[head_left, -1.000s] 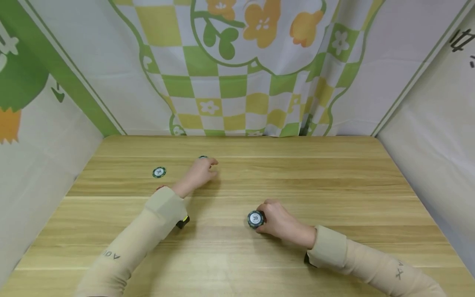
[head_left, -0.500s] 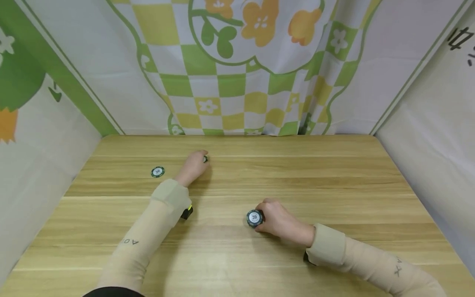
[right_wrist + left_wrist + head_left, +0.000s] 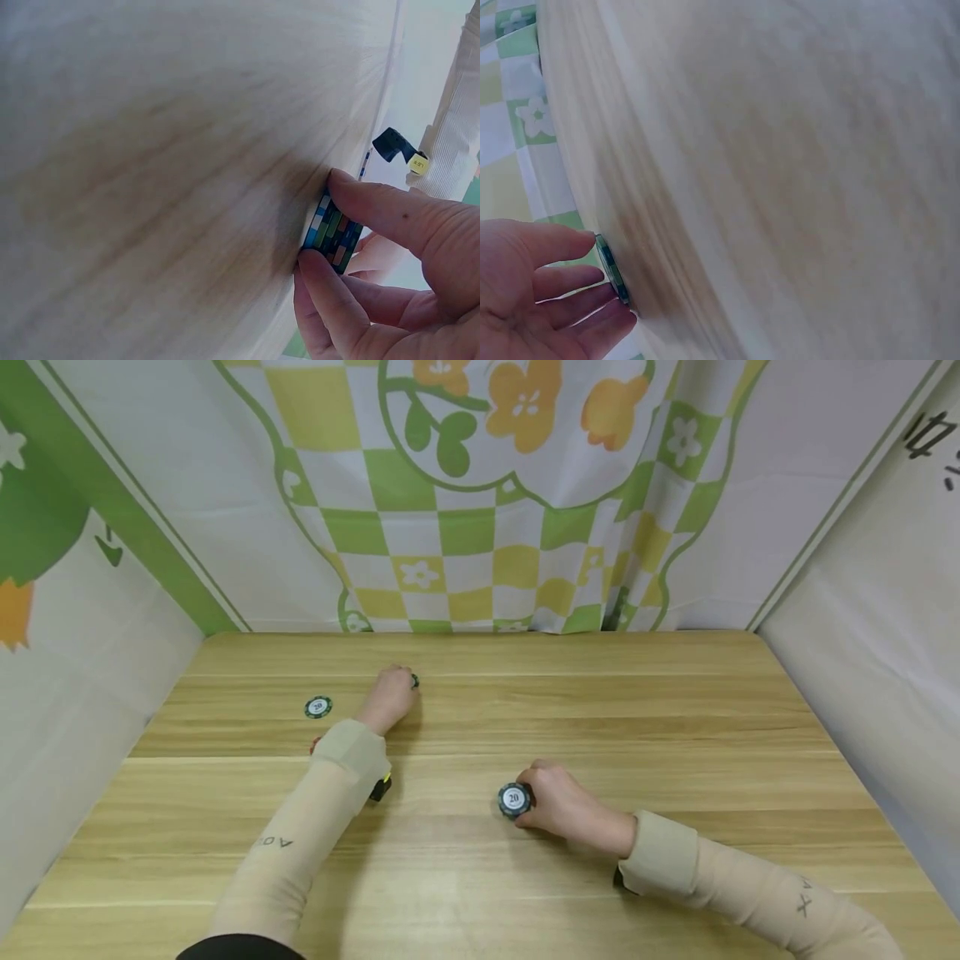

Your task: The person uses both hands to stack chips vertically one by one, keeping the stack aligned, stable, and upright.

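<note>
Spread across the view from above, a wood-grained bench (image 3: 637, 710), backed at twelve o'clock by a checked, flowered cloth (image 3: 517, 568). Reaching in from seven o'clock, a pale left sleeve (image 3: 270, 843); from four o'clock, a matching right sleeve (image 3: 750, 877). Placed toward the far edge, the left hand (image 3: 386, 700), thumb and fingers pinching a dark green chip (image 3: 613, 270), apparently single, by its rim, at two o'clock from the palm and close to the bench, broad side seemingly parallel to it. Nearer the person, the right hand (image 3: 566, 807), thumb and fingers gripping a stack of chips (image 3: 513, 799) at nine o'clock, axis upright; touching the bench or just clear of it, impossible to tell. Set on a diagonal: stack at four o'clock from the left hand, well apart. Lying flat and face-up at nine o'clock from the left hand, and far closer to it than to the right, a lone chip (image 3: 318, 707). Half hidden beside the left sleeve, a red sliver (image 3: 316, 744), too little showing to name. Lettered faintly on the sleeves, an A at left, an X at right, the rest unclear. Printed atop the stack and on the lone chip, "20". On a yellow tag (image 3: 418, 163), lettering too small to read.
</note>
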`<action>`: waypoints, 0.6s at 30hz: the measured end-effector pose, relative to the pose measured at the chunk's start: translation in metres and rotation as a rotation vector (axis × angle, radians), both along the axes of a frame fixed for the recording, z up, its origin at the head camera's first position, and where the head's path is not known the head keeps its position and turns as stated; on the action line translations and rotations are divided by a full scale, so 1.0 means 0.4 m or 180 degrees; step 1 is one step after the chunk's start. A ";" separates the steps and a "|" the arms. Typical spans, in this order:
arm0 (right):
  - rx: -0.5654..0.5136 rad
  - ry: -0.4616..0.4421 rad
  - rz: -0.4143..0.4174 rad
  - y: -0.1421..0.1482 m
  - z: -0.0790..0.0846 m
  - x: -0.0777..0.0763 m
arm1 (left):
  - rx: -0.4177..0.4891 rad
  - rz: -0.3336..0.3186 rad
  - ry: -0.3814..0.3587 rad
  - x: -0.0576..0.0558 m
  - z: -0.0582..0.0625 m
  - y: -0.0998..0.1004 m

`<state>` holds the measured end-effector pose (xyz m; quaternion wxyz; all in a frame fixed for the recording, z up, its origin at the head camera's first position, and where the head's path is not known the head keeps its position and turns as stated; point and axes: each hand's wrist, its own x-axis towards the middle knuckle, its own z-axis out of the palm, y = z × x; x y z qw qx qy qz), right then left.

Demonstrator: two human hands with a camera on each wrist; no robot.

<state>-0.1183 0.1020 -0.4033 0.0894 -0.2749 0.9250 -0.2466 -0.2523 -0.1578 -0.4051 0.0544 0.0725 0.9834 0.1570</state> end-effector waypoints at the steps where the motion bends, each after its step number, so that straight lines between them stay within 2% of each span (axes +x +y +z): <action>1: 0.0006 -0.0015 -0.0002 0.000 0.000 0.000 | -0.0020 0.0012 0.0022 0.001 0.000 0.001; 14: 0.0021 -0.0038 -0.0017 -0.002 0.002 0.001 | -0.0317 0.0025 0.0177 0.004 -0.008 0.010; 18: 0.0034 -0.0007 -0.0012 -0.002 0.000 0.001 | -0.0400 0.0017 0.0153 0.004 -0.004 0.014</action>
